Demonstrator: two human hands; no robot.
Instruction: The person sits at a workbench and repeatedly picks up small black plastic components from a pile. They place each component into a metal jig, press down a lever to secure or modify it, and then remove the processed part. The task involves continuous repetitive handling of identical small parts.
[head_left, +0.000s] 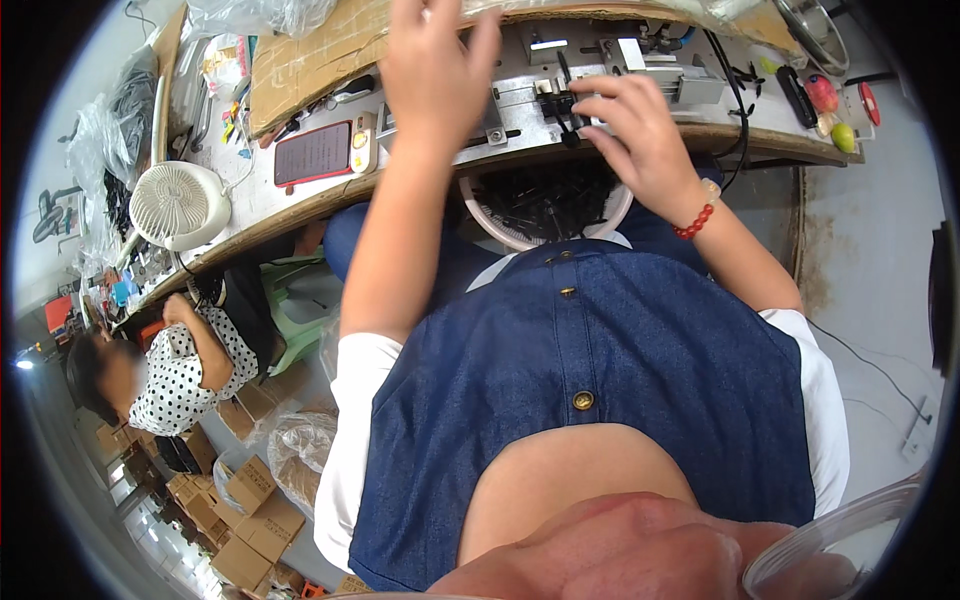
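My left hand (432, 80) is raised over the bench near the top edge of the head view. Motion smears its fingers, and their tips run up to the picture's edge; whether they hold anything cannot be made out. Over the metal fixture (497, 128), my right hand (640, 122) has its fingers and thumb closed about a black plastic part (566, 105) seated there. The fingers hide some of this part. Below the bench edge, a pale pink basket (487, 225) full of black pieces (545, 205) rests at my lap.
Left of the fixture lie a phone (313, 155) and a cardboard sheet (310, 60). A white fan (180, 205) stands farther left. Metal blocks (700, 88) and black cables (738, 100) are at the right. Another person (185, 365) sits at lower left, by stacked boxes (262, 530).
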